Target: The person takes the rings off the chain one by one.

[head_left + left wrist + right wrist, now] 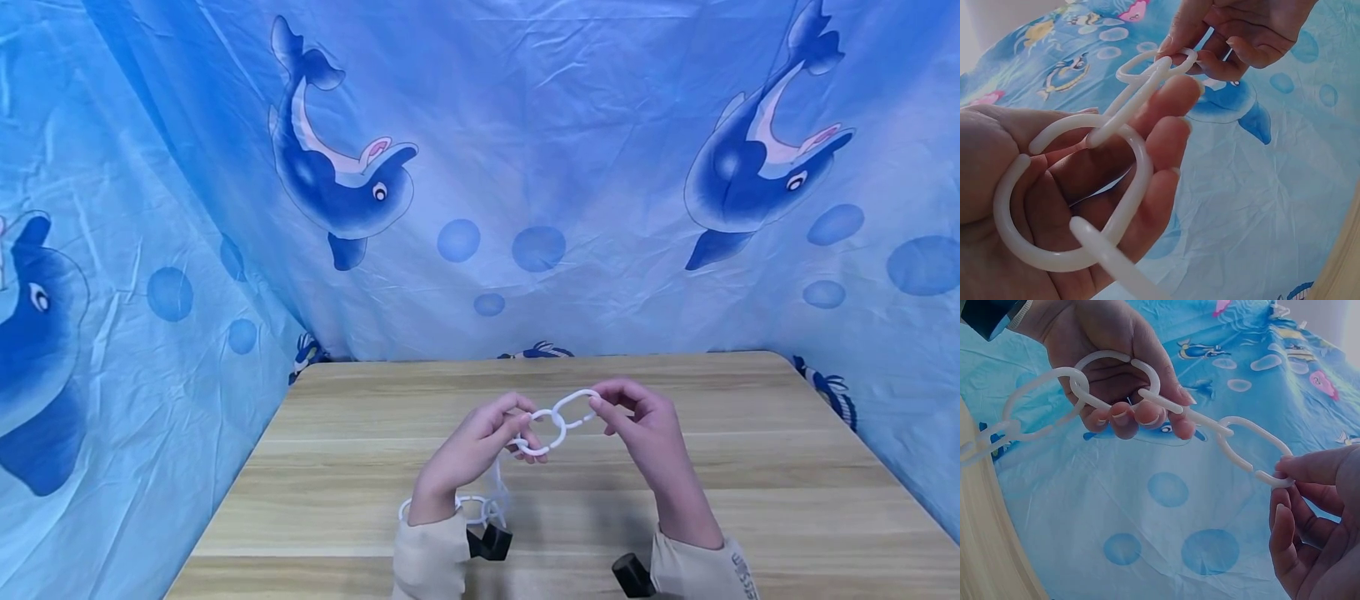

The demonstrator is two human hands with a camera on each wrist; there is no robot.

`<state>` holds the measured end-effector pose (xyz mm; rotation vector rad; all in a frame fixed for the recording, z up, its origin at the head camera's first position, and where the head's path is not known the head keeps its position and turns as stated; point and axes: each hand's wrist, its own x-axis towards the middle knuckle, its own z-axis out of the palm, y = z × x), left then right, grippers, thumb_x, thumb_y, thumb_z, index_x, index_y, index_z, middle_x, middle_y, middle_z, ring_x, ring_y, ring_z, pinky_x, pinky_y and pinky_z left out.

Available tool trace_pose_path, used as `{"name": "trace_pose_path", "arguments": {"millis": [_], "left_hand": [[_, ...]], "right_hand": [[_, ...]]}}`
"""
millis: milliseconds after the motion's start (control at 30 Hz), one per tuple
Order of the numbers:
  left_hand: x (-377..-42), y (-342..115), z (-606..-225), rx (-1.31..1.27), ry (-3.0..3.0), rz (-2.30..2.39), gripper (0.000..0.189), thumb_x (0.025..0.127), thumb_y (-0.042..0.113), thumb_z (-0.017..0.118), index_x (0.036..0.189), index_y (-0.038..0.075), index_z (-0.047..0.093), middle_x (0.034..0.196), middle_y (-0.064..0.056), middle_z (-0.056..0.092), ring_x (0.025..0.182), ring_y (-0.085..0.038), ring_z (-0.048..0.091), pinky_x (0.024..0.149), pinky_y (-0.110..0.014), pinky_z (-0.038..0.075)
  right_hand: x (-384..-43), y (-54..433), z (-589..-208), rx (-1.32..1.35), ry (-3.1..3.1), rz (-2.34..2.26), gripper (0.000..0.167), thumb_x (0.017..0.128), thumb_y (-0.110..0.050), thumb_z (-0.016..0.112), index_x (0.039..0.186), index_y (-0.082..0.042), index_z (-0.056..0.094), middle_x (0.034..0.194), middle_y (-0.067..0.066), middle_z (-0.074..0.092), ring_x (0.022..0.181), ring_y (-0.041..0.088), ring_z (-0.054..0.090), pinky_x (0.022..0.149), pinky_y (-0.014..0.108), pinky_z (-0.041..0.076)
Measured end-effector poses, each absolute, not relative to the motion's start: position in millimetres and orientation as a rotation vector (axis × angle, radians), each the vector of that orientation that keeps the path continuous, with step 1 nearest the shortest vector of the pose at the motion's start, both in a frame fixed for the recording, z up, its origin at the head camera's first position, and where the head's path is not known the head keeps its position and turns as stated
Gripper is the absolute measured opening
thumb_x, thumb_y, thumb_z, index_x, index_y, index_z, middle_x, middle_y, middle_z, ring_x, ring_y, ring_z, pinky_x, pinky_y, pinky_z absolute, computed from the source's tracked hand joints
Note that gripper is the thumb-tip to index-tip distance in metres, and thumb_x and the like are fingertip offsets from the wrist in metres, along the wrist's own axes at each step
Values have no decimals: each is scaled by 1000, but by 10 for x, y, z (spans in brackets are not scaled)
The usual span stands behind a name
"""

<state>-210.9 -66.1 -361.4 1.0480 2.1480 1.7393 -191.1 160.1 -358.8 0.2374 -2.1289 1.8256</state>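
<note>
A pale wooden worktop [337, 475], banded with long grain, fills the foreground, its far corners rounded. Blue cloth [600, 150] stands behind its far edge at 12 o'clock and along both sides at 9 and 3, wrinkled and creased, darker blue high up and paler low down. Seen from the worktop's middle, one printed dolphin [318, 187] leaps at 11 o'clock and a matching one at 1; a third, cut by the view's edge, sits between 9 and 10. Round bubbles dot the cloth at 10, 12 and 2 o'clock. The wrist views add smaller printed fish — one yellow [1039, 30], at 10 o'clock in the left wrist view — and a pale, washed-out patch in an upper corner of each.

The white chain [558, 419] is stretched above the worktop between two hands. The left hand [472, 446], at 10 o'clock, has its grip around a link; the right hand [651, 425], at 2, has a narrow grip, thumb and finger pinching the end link. From the left hand the chain drops to the worktop at 8 o'clock, partly hidden by that wrist. Both sleeves [427, 558] are beige — the right one lettered.
</note>
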Motion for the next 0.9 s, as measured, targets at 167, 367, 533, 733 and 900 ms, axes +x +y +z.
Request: {"name": "trace_pose_path", "arguments": {"millis": [167, 367, 533, 733, 900], "left_hand": [[-2116, -636, -3621, 1073, 2133, 1681, 25, 105, 14, 40, 107, -5, 56, 87, -30, 68, 80, -31, 71, 72, -34, 62], [-2115, -610, -3629, 1043, 2061, 1608, 26, 106, 18, 39, 110, -2, 55, 88, -30, 68, 82, -32, 72, 70, -35, 61], [-2113, -619, -3634, 1053, 2063, 1611, 25, 106, 17, 38, 103, -4, 52, 86, -30, 68, 80, -33, 71, 66, -31, 60], [-2100, -647, -3630, 1081, 2092, 1658, 26, 106, 15, 36, 98, -5, 49, 87, -30, 68, 81, -46, 68, 66, -32, 60], [-2095, -646, -3620, 1076, 2109, 1689, 28, 106, 16, 35, 98, -7, 49, 86, -30, 69, 79, -42, 69, 67, -32, 61]], "right_hand": [[-1910, 1603, -3582, 240, -2130, 1815, 15, 88, -6, 69, 97, 5, 67, 79, -11, 63, 74, 5, 59, 57, 23, 54], [-1932, 1608, -3593, 290, -2138, 1776, 14, 88, -6, 69, 97, 5, 67, 81, -12, 63, 75, 5, 59, 57, 23, 55], [-1946, 1610, -3607, 304, -2146, 1774, 14, 89, -7, 69, 97, 4, 67, 81, -13, 63, 74, 4, 59, 57, 22, 55], [-1937, 1605, -3606, 306, -2129, 1775, 14, 88, -6, 69, 96, 5, 67, 79, -11, 63, 73, 5, 59, 56, 22, 55], [-1927, 1609, -3607, 297, -2128, 1782, 13, 88, -5, 69, 97, 5, 67, 78, -10, 62, 73, 5, 59, 55, 22, 54]]}}
